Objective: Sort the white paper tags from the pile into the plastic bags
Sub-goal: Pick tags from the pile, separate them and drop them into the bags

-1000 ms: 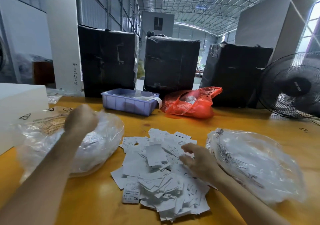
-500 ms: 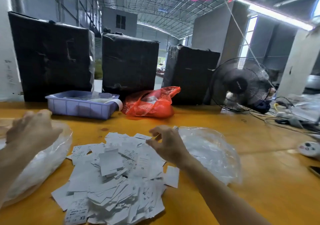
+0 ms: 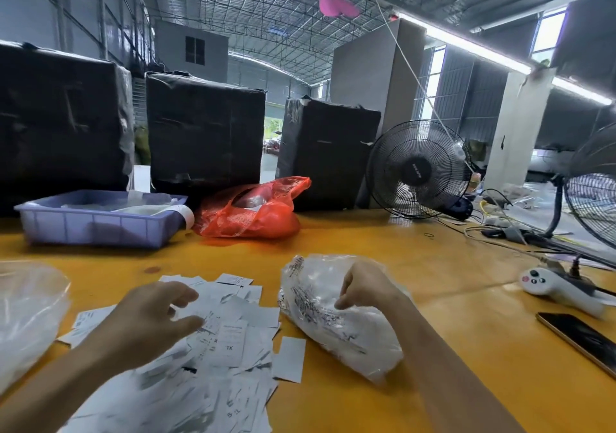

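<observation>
Across the yellow-orange table (image 3: 383, 242) lay the pile of white paper tags (image 3: 230, 339), spread under the left hand (image 3: 150, 319), which hovered over it with fingers loosely spread and thumb apart, holding nothing that could be seen. Just right of the pile, the right hand (image 3: 366, 289) sat at the top of a clear plastic bag (image 3: 333, 326), fingers curled down at its mouth; whether they pinched a tag or the film itself could not be told. White tags showed through the bag's wrinkled wall. A second clear bag (image 3: 26, 312) bulged at the frame edge, left of the left forearm.

Beyond the left hand stood a lavender plastic tray (image 3: 96, 226), and between the two hands, farther back, a red plastic bag (image 3: 253, 212). Behind these rose three big bundles wrapped in black film (image 3: 203, 132). Beyond the right hand a black fan (image 3: 416, 169) stood on the table; right of that hand lay a white controller (image 3: 553, 287) and a dark phone (image 3: 580, 336), with cables tangled near a second fan (image 3: 593, 205). Overhead ran a steel-trussed roof (image 3: 266, 9) with long light strips, over grey walls and a pale column.
</observation>
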The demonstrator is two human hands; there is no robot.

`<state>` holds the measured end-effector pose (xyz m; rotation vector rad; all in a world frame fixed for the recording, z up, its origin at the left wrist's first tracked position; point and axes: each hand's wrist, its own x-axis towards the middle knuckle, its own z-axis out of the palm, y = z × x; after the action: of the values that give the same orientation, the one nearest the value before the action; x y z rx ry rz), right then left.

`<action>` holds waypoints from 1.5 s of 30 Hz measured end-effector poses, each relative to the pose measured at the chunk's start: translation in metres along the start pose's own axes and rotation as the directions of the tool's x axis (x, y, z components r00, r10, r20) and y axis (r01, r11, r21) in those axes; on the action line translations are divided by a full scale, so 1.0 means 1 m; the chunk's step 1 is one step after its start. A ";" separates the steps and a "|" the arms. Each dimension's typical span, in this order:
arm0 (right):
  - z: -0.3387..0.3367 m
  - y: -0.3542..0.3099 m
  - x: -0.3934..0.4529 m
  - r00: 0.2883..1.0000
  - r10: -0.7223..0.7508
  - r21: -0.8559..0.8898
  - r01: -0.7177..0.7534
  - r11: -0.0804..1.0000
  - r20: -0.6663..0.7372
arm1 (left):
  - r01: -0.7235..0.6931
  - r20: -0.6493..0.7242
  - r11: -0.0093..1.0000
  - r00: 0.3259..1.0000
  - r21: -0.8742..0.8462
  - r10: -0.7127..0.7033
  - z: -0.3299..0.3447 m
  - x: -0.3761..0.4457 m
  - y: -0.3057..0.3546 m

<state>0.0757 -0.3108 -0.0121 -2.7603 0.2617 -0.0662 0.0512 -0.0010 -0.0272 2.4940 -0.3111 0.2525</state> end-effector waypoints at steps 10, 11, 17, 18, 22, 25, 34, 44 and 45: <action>0.007 0.005 0.007 0.998 0.026 -0.125 -0.032 0.992 -0.054 | -0.051 -0.029 0.998 0.998 -0.047 0.050 0.005 0.001 -0.001; 0.006 0.004 0.008 0.995 0.029 -0.123 -0.041 0.992 -0.098 | -0.054 -0.031 0.997 0.998 -0.053 0.052 0.006 0.001 -0.001; 0.001 -0.005 0.008 0.971 -0.023 -0.201 -0.026 0.979 -0.238 | -0.059 -0.042 0.995 0.998 -0.079 0.055 0.006 0.000 -0.001; 0.000 -0.008 0.006 0.962 -0.035 -0.225 -0.028 0.974 -0.271 | -0.059 -0.048 0.994 0.997 -0.090 0.055 0.006 0.000 0.000; -0.014 -0.020 -0.002 0.899 -0.128 -0.135 0.078 0.988 -0.418 | -0.073 -0.055 0.984 0.996 -0.164 0.064 0.008 -0.002 0.009; -0.017 -0.050 -0.024 0.868 -0.294 0.223 0.403 0.888 -0.400 | -0.066 -0.008 0.944 0.998 -0.323 0.067 0.011 -0.008 0.021; 0.046 -0.115 -0.066 0.830 -0.490 0.500 0.553 0.666 -0.266 | 0.313 0.355 0.531 0.935 -0.788 -0.025 0.017 -0.015 0.036; 0.061 -0.113 -0.068 0.897 -0.419 0.695 0.390 0.605 -0.139 | 0.366 0.373 0.600 0.920 -0.711 -0.119 0.009 -0.013 0.020; 0.061 -0.113 -0.068 0.897 -0.421 0.701 0.387 0.599 -0.136 | 0.369 0.369 0.594 0.921 -0.715 -0.128 0.009 -0.013 0.019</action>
<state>0.0333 -0.1725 -0.0290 -1.9633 -0.3596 -0.1827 0.0348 -0.0196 -0.0271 1.6467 -0.1226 -0.3192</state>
